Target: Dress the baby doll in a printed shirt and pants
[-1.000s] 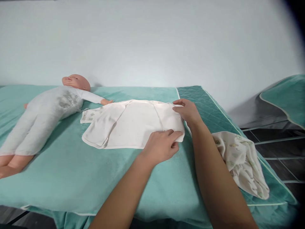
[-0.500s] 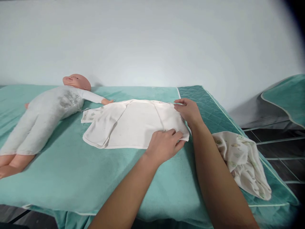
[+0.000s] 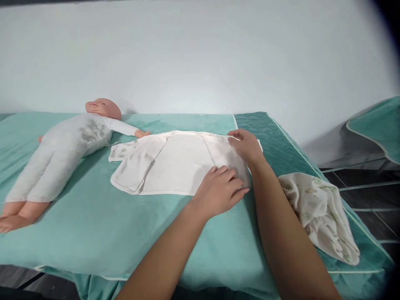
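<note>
A white baby shirt [image 3: 178, 166] lies spread on the green bed, its front panels opened out. Small printed motifs show on its left-hand sleeve. My left hand [image 3: 220, 189] rests over the lower right-hand corner of the shirt, fingers apart and lightly bent. At the upper right-hand side, by the sleeve, my right hand [image 3: 246, 146] touches the cloth with its fingers stretched out. My right wrist and hand hide part of that sleeve. A baby doll [image 3: 68, 141] in a white cloth body lies to the left, one hand close to the shirt.
Crumpled printed white baby clothing [image 3: 325, 216] lies on the bed right of my right forearm. The green bed cover [image 3: 103, 237] ends at a near edge. A white wall [image 3: 200, 58] stands behind. Another green-covered surface [image 3: 379, 129] and metal bars [image 3: 368, 185] are at the right.
My left hand's fingers have spread and shifted slightly right over the shirt's corner. A bit of the right-hand sleeve now shows beyond my right hand. The view has shifted slightly.
</note>
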A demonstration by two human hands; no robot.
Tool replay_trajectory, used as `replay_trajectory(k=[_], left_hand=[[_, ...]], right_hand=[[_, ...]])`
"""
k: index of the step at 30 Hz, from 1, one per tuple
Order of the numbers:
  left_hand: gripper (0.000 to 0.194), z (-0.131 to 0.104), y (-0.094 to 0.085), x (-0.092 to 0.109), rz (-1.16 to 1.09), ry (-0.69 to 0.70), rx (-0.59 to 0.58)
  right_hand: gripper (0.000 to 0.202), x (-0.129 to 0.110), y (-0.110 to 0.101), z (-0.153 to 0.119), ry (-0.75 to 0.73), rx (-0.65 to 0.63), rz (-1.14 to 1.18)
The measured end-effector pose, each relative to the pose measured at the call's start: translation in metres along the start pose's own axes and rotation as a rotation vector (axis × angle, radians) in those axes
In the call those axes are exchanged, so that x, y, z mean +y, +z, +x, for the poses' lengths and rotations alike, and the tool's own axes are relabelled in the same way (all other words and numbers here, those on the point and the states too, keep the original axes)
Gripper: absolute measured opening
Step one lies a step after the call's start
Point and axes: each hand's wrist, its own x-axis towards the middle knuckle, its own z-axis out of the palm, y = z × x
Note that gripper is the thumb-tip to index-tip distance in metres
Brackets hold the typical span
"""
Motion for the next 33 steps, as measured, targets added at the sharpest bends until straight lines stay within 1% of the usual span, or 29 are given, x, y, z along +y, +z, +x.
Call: replay_trajectory(k=[3, 5, 8, 11, 13, 15, 17, 21, 23, 25, 26, 28, 29, 31, 33], left_hand=[[0.037, -0.001, 0.001, -0.002, -0.034, -0.086, 0.065], [0.037, -0.001, 0.001, -0.002, -0.046, -0.059, 0.058], [0.038, -0.001, 0.003, -0.002, -0.071, 0.042, 0.003], [0.041, -0.002, 0.003, -0.002, -0.099, 0.062, -0.017], [0.041, -0.003, 0.004, -0.003, -0.123, 0.067, -0.005], [0.041, -0.004, 0.004, -0.003, -0.15, 0.057, 0.022], [0.044, -0.004, 0.003, -0.004, -0.177, 0.02, 0.068], [0.049, -0.004, 0.0, -0.004, -0.197, -0.089, 0.197], [0.049, -0.009, -0.004, -0.003, -0.181, -0.155, 0.263], [0.048, -0.023, -0.011, -0.001, -0.165, -0.203, 0.322], [0.046, -0.035, -0.016, 0.0, -0.164, -0.213, 0.349], [0.043, -0.066, -0.031, -0.002, -0.174, -0.216, 0.399], [0.041, -0.085, -0.042, -0.005, -0.182, -0.225, 0.417], [0.038, -0.126, -0.069, -0.016, -0.192, -0.288, 0.439], [0.036, -0.167, -0.103, -0.037, -0.194, -0.41, 0.469]], right_hand=[[0.024, -0.007, 0.003, -0.004, -0.123, -0.086, 0.065], [0.027, -0.01, 0.007, -0.009, -0.186, -0.183, 0.03], [0.037, -0.008, 0.016, -0.013, -0.244, -0.339, -0.11], [0.052, 0.001, 0.027, -0.014, -0.311, -0.475, -0.33], [0.058, 0.006, 0.034, -0.014, -0.348, -0.528, -0.491], [0.061, 0.008, 0.04, -0.015, -0.373, -0.535, -0.608], [0.06, 0.008, 0.044, -0.018, -0.393, -0.496, -0.667], [0.056, 0.007, 0.049, -0.022, -0.422, -0.372, -0.681], [0.057, 0.007, 0.051, -0.024, -0.429, -0.343, -0.68], [0.056, 0.009, 0.052, -0.025, -0.436, -0.336, -0.688], [0.055, 0.011, 0.052, -0.026, -0.441, -0.342, -0.694], [0.055, 0.013, 0.05, -0.027, -0.459, -0.362, -0.706], [0.056, 0.013, 0.049, -0.028, -0.473, -0.374, -0.708], [0.057, 0.008, 0.048, -0.03, -0.5, -0.372, -0.698], [0.058, -0.006, 0.055, -0.031, -0.488, -0.328, -0.664]])
